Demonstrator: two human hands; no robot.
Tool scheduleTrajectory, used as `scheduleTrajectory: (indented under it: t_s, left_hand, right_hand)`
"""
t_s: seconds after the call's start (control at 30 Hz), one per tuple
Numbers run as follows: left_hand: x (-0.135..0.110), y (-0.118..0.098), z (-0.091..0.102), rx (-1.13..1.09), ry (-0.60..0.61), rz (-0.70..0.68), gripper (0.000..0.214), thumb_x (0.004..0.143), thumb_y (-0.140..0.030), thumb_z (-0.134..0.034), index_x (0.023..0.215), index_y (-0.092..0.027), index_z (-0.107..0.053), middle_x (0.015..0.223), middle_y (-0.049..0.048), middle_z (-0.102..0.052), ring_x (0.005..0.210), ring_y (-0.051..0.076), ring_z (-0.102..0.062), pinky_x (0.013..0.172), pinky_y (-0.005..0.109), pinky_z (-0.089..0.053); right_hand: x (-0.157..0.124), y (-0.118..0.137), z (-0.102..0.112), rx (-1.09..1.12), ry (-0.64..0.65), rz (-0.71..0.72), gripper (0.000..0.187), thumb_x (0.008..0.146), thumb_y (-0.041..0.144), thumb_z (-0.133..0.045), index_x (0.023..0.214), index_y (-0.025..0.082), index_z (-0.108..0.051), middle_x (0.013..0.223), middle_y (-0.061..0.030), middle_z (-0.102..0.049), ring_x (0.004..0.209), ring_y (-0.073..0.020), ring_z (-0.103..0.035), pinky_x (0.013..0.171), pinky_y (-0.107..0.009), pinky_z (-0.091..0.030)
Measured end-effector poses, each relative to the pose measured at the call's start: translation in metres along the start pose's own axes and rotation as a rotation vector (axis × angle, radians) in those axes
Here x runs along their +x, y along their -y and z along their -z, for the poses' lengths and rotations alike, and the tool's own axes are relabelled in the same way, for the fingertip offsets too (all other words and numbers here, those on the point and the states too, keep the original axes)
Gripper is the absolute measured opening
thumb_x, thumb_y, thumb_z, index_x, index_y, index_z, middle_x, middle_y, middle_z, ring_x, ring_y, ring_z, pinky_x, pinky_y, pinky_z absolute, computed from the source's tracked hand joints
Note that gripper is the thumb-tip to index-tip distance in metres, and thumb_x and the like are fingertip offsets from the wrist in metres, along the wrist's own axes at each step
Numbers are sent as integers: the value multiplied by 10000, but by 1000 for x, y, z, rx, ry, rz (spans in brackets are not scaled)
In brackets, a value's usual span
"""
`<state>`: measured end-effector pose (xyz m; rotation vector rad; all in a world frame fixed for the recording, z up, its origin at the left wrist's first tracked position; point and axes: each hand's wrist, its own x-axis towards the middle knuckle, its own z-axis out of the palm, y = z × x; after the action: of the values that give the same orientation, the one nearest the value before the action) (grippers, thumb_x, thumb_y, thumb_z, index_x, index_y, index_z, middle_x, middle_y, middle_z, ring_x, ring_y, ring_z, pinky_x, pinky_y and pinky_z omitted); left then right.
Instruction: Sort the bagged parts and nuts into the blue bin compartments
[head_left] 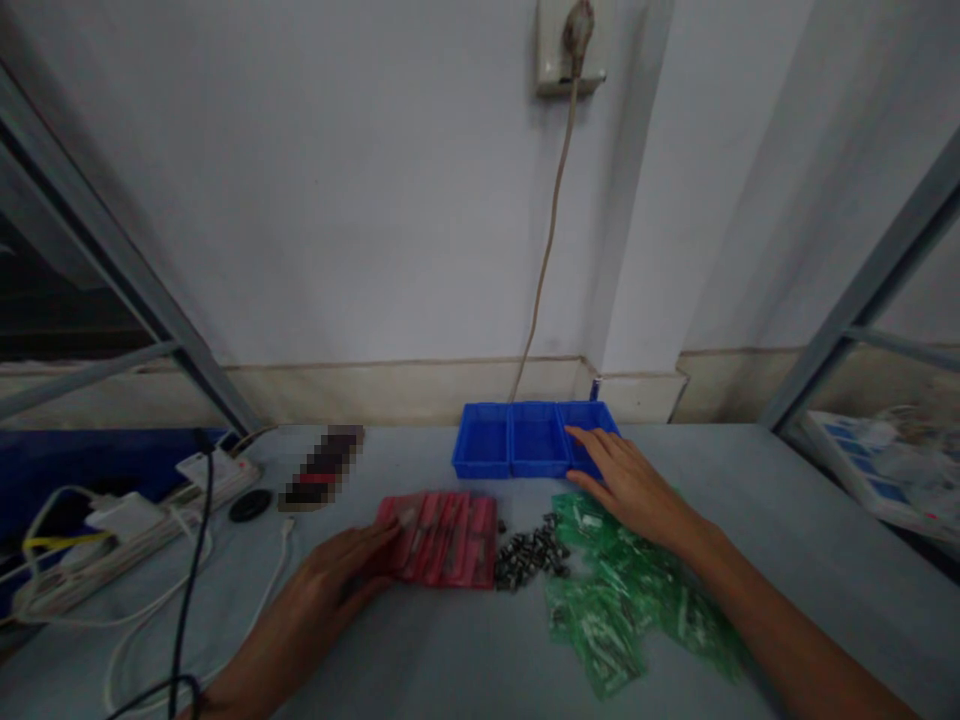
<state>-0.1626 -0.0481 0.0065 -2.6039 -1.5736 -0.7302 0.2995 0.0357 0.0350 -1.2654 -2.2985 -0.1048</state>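
Observation:
My left hand [337, 570] rests at the left edge of the red plastic bags [450, 540], fingers stretched over them and thumb apart. Thin pieces show through the red plastic. Beside the bags lies a loose pile of small metal parts [534, 552], too small to name exactly. Over the right one of three joined blue trays [482, 470] reaches my right hand [630, 485], its fingers extended and nothing visible in them. Whether it touches the rim is unclear. Beneath my right hand and forearm spread several green plastic bags [600, 625] with small metal pieces inside.
A power strip [67, 590] with plugs and white cables occupies the left side. Near it lie a round black disc [250, 505] and a pixelated object [322, 468]. A cord [551, 230] hangs from the wall socket [559, 50]. Grey metal frame bars flank the table.

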Motion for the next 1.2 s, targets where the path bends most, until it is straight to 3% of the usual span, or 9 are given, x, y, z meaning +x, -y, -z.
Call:
scheduleTrajectory:
  t_s: [0.17,0.5,0.67,0.8,0.93,1.03,1.13,1.2]
  left_hand:
    - [3,0,13,-114,75,63,373,1028,-532,-604,1346,-387,-736,1340,-6,-771,1188,285,-765,1061,419,-624]
    - [18,-2,29,-265,223,124,288,991,-556,-642,1183,-432,-817,1291,-25,-793,1188,297,-764,1083,412,-603]
    - [28,-3,40,-312,300,172,285,1008,-510,-620,1160,-374,-820,1289,7,-795,1194,293,-756,1080,397,-591]
    - [27,-3,39,-209,152,227,319,1015,-520,-576,1192,-328,-761,1187,8,-825,1054,265,-800,955,344,-634]
    - [24,-7,35,-50,-237,328,360,1026,-532,-526,1223,-279,-689,1162,44,-821,742,228,-794,679,308,-640]
    - [30,-16,38,-10,-426,382,346,1039,-486,-512,1195,-236,-694,1190,85,-800,804,223,-795,574,258,-595]
    - [48,-33,40,-99,-458,319,331,1030,-468,-538,1133,-220,-731,1013,64,-814,771,206,-777,563,238,-586]
    - [68,-51,39,-188,-392,224,295,1033,-434,-552,1114,-232,-752,982,40,-816,799,198,-771,706,267,-622]
  right_hand:
    - [-1,1,1,-8,-18,0,624,1087,487,-514,1647,260,-356,1380,-166,-659,1294,-374,-618,1096,-541,-493]
    - [-2,2,-2,-3,3,-10,593,1089,485,-517,1619,249,-400,1370,-165,-657,1278,-360,-626,1103,-547,-490]
    - [-2,0,-4,-9,12,-17,594,1087,496,-515,1619,258,-403,1379,-165,-660,1277,-362,-633,1095,-561,-496]
    - [-2,1,-3,-15,12,-20,576,1087,478,-519,1608,254,-420,1386,-168,-658,1282,-367,-629,1107,-559,-493]
    - [-1,1,-1,-20,30,-26,567,1091,481,-509,1599,245,-419,1363,-172,-658,1269,-367,-629,1083,-568,-508]
    - [0,2,1,-11,18,-25,556,1091,483,-506,1587,243,-429,1348,-173,-661,1240,-371,-635,1063,-583,-514]
    - [1,10,5,87,-20,-22,495,1085,459,-533,1529,249,-473,1336,-157,-665,1237,-364,-629,1075,-584,-499]
    - [1,21,9,245,-50,-36,397,1083,431,-554,1435,252,-526,1313,-136,-670,1242,-337,-625,1087,-551,-493]
